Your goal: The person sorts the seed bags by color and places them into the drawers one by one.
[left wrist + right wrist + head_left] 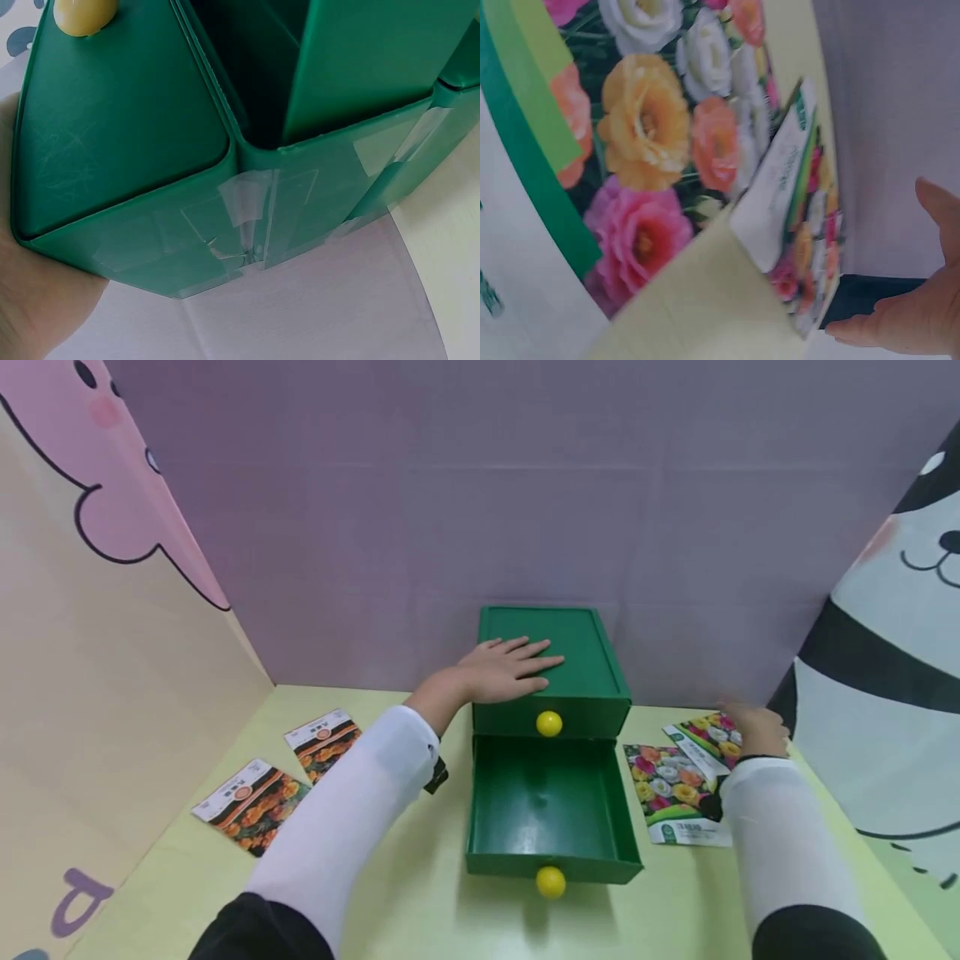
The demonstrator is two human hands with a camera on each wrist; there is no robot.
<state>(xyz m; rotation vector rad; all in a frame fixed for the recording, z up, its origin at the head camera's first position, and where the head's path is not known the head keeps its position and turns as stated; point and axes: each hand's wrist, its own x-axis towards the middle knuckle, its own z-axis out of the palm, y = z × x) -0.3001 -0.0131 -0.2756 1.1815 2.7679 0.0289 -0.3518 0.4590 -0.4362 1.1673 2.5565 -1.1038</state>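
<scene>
A green drawer box point(611, 672) with yellow knobs stands against the back wall. Its lower drawer point(555, 870) is pulled out, with nothing visible inside, while the upper drawer point(495, 718) is in. My left hand point(506, 672) rests flat on the box top, fingers spread. At the right lie two seed packets with flower pictures: a nearer one point(671, 789) and a farther, slanted one point(716, 739). My right hand point(756, 728) is at the far packet's right edge. In the right wrist view its thumb and fingers point(866, 330) stand apart, fingertips close to that packet; contact is unclear.
Two packets with orange flowers, one nearer point(251, 806) and one farther point(322, 739), lie left of the box on the pale yellow table point(405, 893). A grey-purple wall point(450, 510) rises behind, and printed side panels point(885, 677) flank the table.
</scene>
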